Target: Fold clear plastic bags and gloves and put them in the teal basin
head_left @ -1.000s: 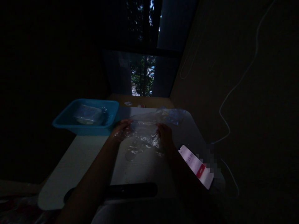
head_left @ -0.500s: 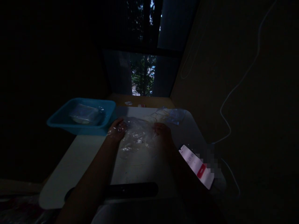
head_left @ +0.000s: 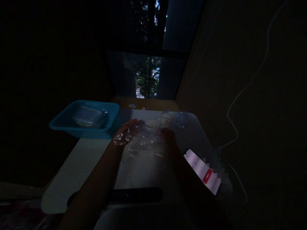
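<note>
A clear, crinkled plastic bag (head_left: 142,140) lies over the middle of the white table, between my two hands. My left hand (head_left: 128,129) is at its left side, fingers stretched out toward the right; part of the film drapes over the thumb side. On the right edge of the bag, my right hand (head_left: 168,136) is closed with its fingers curled on the film; its fingertips are dark and hard to see. Just beyond the hands is a clear package (head_left: 163,119) with pale contents and bluish print. What those contents are is too dark to tell.
A blue plastic basin (head_left: 109,126) at the left holds a wrapped pale package (head_left: 87,116). A lit phone (head_left: 201,171) lies by my right forearm. Near the front edge is a long black object (head_left: 136,195), partly under my left forearm. A white cable (head_left: 232,105) runs along the right wall.
My left hand has straightened its fingers and shifted slightly right and away from me, from a curled grip on the bag. The bag is more crumpled; my right hand has moved slightly right.
</note>
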A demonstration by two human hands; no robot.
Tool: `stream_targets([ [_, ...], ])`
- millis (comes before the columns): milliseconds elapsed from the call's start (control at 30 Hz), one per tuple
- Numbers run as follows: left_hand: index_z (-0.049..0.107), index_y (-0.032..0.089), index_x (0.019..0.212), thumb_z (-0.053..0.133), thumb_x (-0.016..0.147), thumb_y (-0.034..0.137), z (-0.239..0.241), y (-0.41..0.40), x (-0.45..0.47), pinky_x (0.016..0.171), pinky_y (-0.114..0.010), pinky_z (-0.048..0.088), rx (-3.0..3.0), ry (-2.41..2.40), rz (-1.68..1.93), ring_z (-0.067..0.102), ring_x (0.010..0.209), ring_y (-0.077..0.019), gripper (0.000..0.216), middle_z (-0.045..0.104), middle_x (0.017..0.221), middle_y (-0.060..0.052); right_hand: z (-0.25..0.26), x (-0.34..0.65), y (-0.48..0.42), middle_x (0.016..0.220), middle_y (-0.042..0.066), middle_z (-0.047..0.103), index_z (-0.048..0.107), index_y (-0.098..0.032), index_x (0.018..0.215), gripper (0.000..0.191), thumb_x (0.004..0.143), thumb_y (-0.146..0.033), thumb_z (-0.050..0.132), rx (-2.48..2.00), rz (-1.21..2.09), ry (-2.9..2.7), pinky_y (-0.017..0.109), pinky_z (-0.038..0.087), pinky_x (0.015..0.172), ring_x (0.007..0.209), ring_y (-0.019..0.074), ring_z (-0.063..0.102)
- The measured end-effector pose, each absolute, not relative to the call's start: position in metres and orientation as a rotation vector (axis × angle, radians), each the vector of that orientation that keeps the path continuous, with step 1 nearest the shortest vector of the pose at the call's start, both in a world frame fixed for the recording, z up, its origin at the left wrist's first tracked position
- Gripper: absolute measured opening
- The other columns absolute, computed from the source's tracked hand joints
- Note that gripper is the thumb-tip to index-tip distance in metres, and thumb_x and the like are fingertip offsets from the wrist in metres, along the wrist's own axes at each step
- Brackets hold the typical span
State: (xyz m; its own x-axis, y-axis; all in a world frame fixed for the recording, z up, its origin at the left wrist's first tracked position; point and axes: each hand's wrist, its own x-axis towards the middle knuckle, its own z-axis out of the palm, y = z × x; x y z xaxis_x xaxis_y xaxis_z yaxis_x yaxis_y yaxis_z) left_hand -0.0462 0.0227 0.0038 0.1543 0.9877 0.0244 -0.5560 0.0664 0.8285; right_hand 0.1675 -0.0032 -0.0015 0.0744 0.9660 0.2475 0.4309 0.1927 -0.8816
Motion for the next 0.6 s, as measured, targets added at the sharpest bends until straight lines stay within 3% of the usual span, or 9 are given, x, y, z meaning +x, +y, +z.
stream_targets([
  [100, 0.063, 0.013, 0.089, 0.06, 0.068, 0.02, 0.005, 0.018, -0.043, 0.081, -0.037, 0.047, 0.86, 0.678, 1.124, 0.061, 0.091, -0.0233, 0.023, 0.067, 0.091, -0.008, 0.001, 0.168, -0.003, 0.059, 0.0, 0.058, 0.056, -0.018, 0.057, 0.024, 0.069, -0.034, 0.043, -1.37, 0.75, -1.557, 0.023, 0.042, 0.058, 0.061, 0.013, 0.054],
  [267, 0.062, 0.013, 0.089, 0.053, 0.075, 0.024, 0.009, 0.016, -0.04, 0.075, -0.034, 0.051, 0.808, 0.735, 1.015, 0.063, 0.084, -0.0216, 0.021, 0.068, 0.088, -0.009, 0.008, 0.167, -0.003, 0.078, 0.003, 0.067, 0.064, -0.019, 0.068, 0.016, 0.066, -0.028, 0.051, -1.333, 0.762, -1.641, 0.026, 0.046, 0.073, 0.077, 0.0161, 0.06],
  [467, 0.059, 0.014, 0.092, 0.05, 0.079, 0.024, 0.013, 0.013, -0.039, 0.062, -0.031, 0.053, 0.788, 0.765, 0.998, 0.065, 0.078, -0.0208, 0.019, 0.068, 0.088, -0.008, 0.01, 0.169, -0.004, 0.048, -0.002, 0.057, 0.061, -0.018, 0.057, 0.022, 0.069, -0.031, 0.048, -1.385, 0.934, -1.441, 0.021, 0.043, 0.048, 0.047, 0.0114, 0.056],
  [600, 0.058, 0.016, 0.094, 0.051, 0.079, 0.024, 0.026, 0.005, -0.039, 0.059, -0.03, 0.054, 0.855, 0.767, 1.02, 0.065, 0.08, -0.0211, 0.019, 0.066, 0.094, -0.008, 0.015, 0.171, -0.009, 0.048, -0.002, 0.056, 0.061, -0.016, 0.057, 0.023, 0.067, -0.035, 0.052, -1.32, 1.022, -1.536, 0.02, 0.041, 0.044, 0.044, 0.0105, 0.055],
])
